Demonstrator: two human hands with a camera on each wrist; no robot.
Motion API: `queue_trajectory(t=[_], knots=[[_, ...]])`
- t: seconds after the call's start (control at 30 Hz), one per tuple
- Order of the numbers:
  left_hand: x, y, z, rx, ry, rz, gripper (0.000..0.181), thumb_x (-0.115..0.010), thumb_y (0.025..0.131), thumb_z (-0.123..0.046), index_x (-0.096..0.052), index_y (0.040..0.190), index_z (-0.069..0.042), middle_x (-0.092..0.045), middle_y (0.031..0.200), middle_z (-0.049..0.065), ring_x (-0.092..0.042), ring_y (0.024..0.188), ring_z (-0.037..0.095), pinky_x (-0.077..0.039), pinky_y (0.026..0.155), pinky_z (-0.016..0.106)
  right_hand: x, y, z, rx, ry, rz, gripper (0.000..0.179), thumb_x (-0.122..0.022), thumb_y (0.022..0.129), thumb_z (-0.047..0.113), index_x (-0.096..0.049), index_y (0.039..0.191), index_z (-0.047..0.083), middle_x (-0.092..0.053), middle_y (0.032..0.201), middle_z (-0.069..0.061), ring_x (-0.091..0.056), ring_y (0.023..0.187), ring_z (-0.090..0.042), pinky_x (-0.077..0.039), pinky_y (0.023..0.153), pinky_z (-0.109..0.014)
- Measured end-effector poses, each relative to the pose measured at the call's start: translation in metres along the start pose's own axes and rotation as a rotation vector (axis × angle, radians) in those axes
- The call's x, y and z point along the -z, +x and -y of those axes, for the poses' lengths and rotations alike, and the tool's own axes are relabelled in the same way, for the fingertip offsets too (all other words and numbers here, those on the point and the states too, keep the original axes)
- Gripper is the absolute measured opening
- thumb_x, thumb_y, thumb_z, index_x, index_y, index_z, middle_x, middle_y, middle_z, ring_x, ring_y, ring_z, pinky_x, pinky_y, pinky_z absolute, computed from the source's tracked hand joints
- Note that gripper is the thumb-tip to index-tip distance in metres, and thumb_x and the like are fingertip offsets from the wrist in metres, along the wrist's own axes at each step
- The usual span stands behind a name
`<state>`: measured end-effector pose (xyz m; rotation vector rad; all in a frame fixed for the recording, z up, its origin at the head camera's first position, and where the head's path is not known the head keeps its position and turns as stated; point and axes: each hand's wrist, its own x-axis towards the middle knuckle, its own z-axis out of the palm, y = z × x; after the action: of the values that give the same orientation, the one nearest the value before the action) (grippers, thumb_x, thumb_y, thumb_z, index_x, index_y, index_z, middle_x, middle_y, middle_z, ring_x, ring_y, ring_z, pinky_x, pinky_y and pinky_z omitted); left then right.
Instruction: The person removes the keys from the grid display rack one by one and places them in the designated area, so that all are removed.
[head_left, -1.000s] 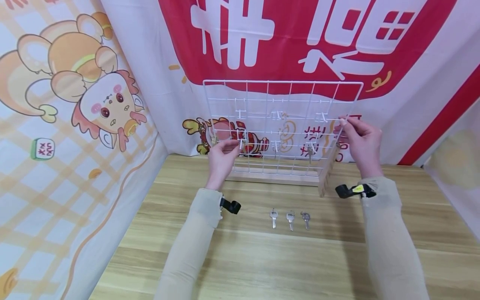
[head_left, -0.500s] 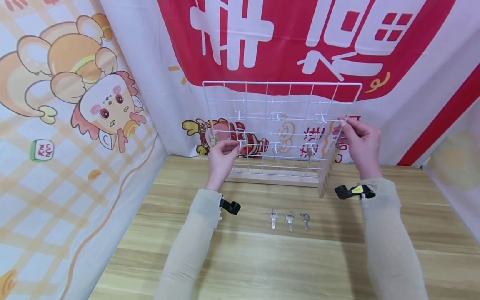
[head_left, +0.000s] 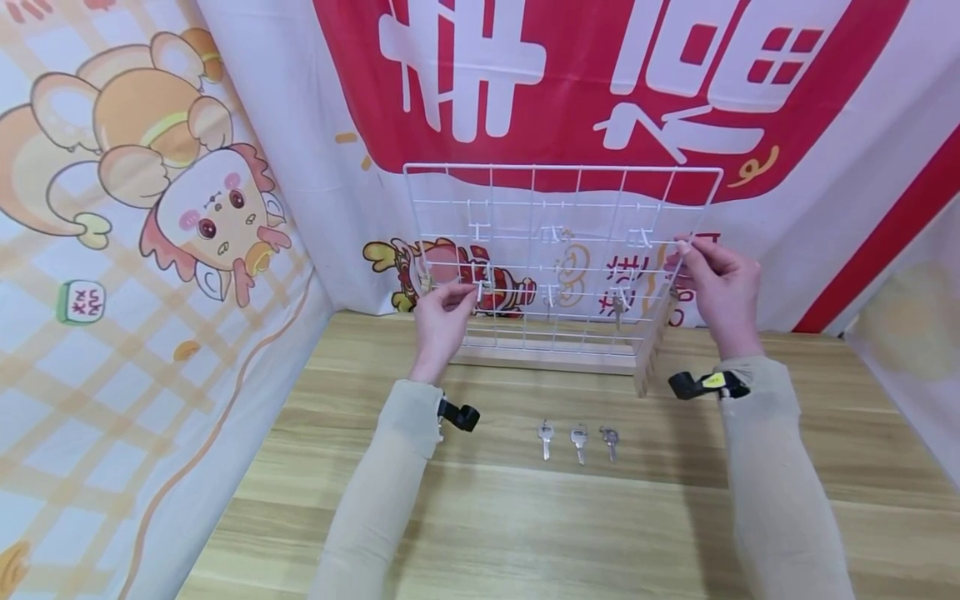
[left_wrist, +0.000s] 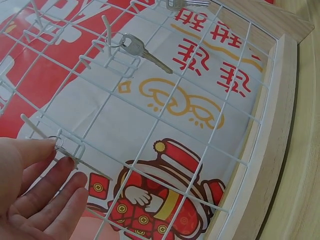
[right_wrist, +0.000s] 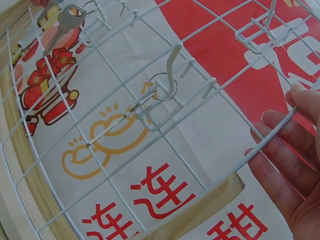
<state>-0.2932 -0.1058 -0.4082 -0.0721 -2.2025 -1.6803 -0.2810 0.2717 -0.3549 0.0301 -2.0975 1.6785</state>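
My left hand [head_left: 441, 323] is at the lower left hook of a white wire grid rack [head_left: 562, 167]. In the left wrist view its thumb and forefinger pinch the ring of a key [left_wrist: 94, 169] right at the hook [left_wrist: 30, 125]; the key's head is partly hidden by the fingers. A second key [left_wrist: 134, 47] hangs by its ring from the neighbouring hook [left_wrist: 106, 31]. Further right on the same row hangs another key [right_wrist: 122, 119], its ring around a hook [right_wrist: 173, 65]. My right hand [head_left: 722, 283] grips the grid's right edge wire between thumb and fingers.
Three silver keys [head_left: 579, 445] lie in a row on the wooden table [head_left: 525, 533] before the rack. The upper row of hooks [head_left: 551, 233] carries no keys. A wooden base [head_left: 555, 358] supports the grid. Printed cloth [head_left: 360, 100] hangs behind and to the left.
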Motion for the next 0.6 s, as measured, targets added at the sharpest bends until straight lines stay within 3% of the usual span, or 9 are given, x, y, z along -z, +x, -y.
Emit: queue_trajectory(t=[0.27,0.6], knots=[[0.003,-0.006,0.000,0.005,-0.011,0.015,0.013,-0.075,0.095,-0.020,-0.077,0.105,-0.011,-0.075,0.098,0.001,-0.069,0.090,0.016,-0.057,0.082,0.031,0.002,0.001,-0.002,-0.003,0.011,0.010,0.041,-0.068,0.095,0.042,-0.071,0.130,0.022,-0.073,0.116,-0.007,-0.070,0.101,-0.017,-0.056,0.083,-0.022],[0.009,-0.018,-0.004,-0.042,-0.082,0.025,0.013,-0.078,0.094,-0.020,-0.077,0.101,-0.010,-0.076,0.095,0.001,-0.070,0.089,0.017,-0.058,0.082,0.031,0.001,0.000,-0.001,0.001,-0.003,0.005,0.041,-0.068,0.094,0.044,-0.071,0.131,0.024,-0.073,0.116,-0.006,-0.069,0.101,-0.017,-0.056,0.084,-0.023]])
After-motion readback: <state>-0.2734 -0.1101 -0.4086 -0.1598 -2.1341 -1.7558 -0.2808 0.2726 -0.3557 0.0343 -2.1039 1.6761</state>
